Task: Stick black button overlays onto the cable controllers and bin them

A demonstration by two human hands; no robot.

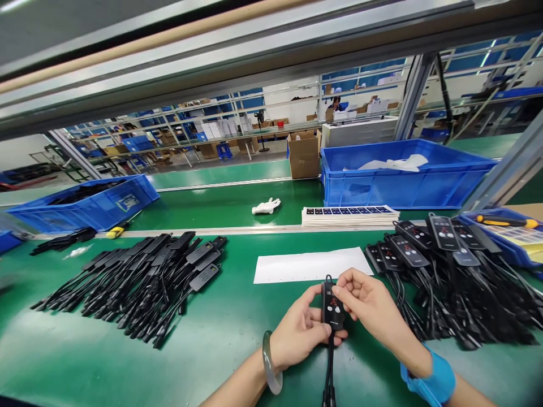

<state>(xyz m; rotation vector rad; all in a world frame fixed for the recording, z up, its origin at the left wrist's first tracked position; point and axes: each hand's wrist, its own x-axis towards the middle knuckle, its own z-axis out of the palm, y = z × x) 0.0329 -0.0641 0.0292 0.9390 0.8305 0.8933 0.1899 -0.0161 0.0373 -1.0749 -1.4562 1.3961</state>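
Observation:
My left hand [299, 328], with a bangle on its wrist, is closed around a flat black controller [333, 312] with red marks, white buttons and a hanging loop. Black cables [329, 367] run from its lower end toward me. My right hand [367, 299], wearing a blue wrist strap [430, 376], has thumb and fingers pinched at the controller's upper right edge, with the thumb on its face. Behind them lies a white sheet [311, 265]. To the right, similar controllers [409, 251] are piled face up with their cables; on the left, more cabled controllers [203, 277] show plainer sides.
Stacked label sheets [350, 217] and a white glove [266, 206] lie farther back. A blue bin [394, 186] stands behind right, another blue bin [127, 200] behind left. A small blue tray [513, 249] holds a yellow-black tool [507, 221]. A metal frame [237, 48] crosses overhead.

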